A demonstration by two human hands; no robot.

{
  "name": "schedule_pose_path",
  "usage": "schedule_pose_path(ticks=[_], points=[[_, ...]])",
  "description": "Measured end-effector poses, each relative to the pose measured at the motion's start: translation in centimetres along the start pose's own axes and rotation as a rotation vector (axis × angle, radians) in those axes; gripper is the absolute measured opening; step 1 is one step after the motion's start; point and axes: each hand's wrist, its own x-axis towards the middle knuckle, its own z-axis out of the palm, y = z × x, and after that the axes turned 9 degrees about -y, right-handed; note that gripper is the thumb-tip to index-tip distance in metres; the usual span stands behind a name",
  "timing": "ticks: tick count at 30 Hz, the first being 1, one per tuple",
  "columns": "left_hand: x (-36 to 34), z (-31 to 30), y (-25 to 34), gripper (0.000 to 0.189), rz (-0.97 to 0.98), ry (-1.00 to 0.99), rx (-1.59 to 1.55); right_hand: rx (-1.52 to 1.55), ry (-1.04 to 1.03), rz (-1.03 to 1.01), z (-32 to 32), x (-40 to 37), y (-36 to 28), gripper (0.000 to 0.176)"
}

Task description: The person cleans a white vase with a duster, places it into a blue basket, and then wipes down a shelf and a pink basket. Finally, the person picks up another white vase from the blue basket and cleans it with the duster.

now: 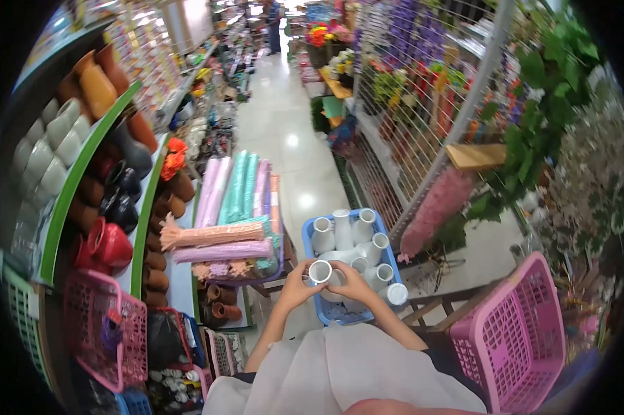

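Observation:
Both my hands are wrapped round a white vase (320, 272), seen from above with its round mouth facing up. My left hand (299, 284) grips its left side and my right hand (349, 283) its right side. The vase is over the near left part of a blue basket (308, 238). Several other white vases (342, 230) are in the basket, some upright and some tilted or lying, with narrow necks and round mouths. My hands and the held vase hide part of the basket's contents.
Left of the basket, wrapped pastel bundles (222, 234) lie stacked. Shelves of pots and vases (108, 242) line the left side. A pink basket (516, 332) stands at the right, near a wire rack (422, 104) with flowers. A person (274, 28) stands far down the aisle.

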Motion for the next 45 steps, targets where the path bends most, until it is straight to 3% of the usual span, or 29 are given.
schedule_pose_path(ticks=[3, 8, 10, 11, 14, 15, 17, 20, 21, 22, 24, 27, 28, 30, 32, 34, 35, 40, 43, 45], points=[[-3.3, -2.6, 2.0, 0.082, 0.025, 0.119, -0.103, 0.000, -0.101, -0.068, 0.6, 1.8, -5.2, 0.061], [-13.2, -6.9, 2.2, 0.098, 0.156, 0.250, -0.322, 0.178, -0.346, -0.258, 5.6, 5.0, -14.4, 0.063], [-18.1, -7.8, 1.8, 0.111, 0.278, 0.212, -0.556, 0.246, -0.454, -0.314, 8.9, 5.5, -17.4, 0.066], [-20.9, -7.9, 1.2, 0.125, 0.208, 0.258, -0.582, 0.298, -0.547, -0.353, 10.5, 5.7, -19.0, 0.067], [-29.2, -6.8, 1.1, 0.132, 0.213, 0.400, -0.711, 0.371, -0.827, -0.478, 16.1, 5.5, -23.7, 0.069], [-32.2, -6.0, -1.7, 0.132, 0.228, 0.398, -0.761, 0.352, -0.910, -0.474, 18.0, 5.2, -25.0, 0.068], [-38.1, -2.8, -2.9, 0.127, 0.118, 0.592, -0.829, 0.418, -1.032, -0.529, 21.9, 4.3, -27.8, 0.065], [-44.3, 2.3, 0.5, 0.122, -0.024, 0.906, -0.852, 0.355, -1.216, -0.598, 27.3, 3.6, -30.9, 0.060], [-45.6, 2.8, 0.7, 0.121, -0.010, 0.969, -0.858, 0.195, -1.222, -0.752, 28.3, 3.8, -32.1, 0.056], [-46.8, 3.3, 1.0, 0.120, 0.017, 1.020, -0.872, 0.102, -1.112, -1.028, 29.3, 4.2, -33.9, 0.053], [-48.7, 3.5, 1.5, 0.118, 0.083, 1.096, -0.876, -0.011, -0.975, -1.118, 31.4, 5.3, -36.4, 0.051], [-51.0, 4.1, 1.8, 0.116, 0.164, 1.173, -0.889, -0.385, -0.499, -1.288, 35.3, 8.0, -38.5, 0.047], [-51.8, 4.3, 1.8, 0.115, 0.185, 1.194, -0.895, -0.576, -0.321, -1.303, 36.3, 8.7, -38.7, 0.046], [-53.2, 4.7, 1.9, 0.113, 0.216, 1.220, -0.904, -0.945, -0.161, -1.173, 38.5, 10.5, -37.9, 0.055], [-54.5, 5.1, 1.8, 0.111, 0.241, 1.238, -0.914, -1.212, -0.430, -0.841, 39.6, 12.3, -38.5, 0.063], [-55.6, 5.2, 1.8, 0.110, 0.282, 1.245, -0.926, -1.240, -0.592, -0.688, 40.4, 13.9, -39.1, 0.057], [-56.1, 5.1, 1.9, 0.109, 0.302, 1.245, -0.928, -1.197, -0.526, -0.772, 40.7, 14.8, -38.1, 0.048], [-57.1, 4.2, 2.6, 0.104, 0.494, 1.189, -0.927, -1.180, -0.482, -0.836, 38.4, 14.1, -39.0, 0.050], [-56.5, 2.5, 3.6, 0.102, 0.738, 1.066, -0.927, -1.027, -0.369, -0.914, 35.1, 11.8, -39.3, 0.050], [-55.5, 1.5, 4.0, 0.100, 0.886, 1.010, -0.940, -0.720, -0.337, -0.977, 32.7, 10.1, -38.5, 0.051]])
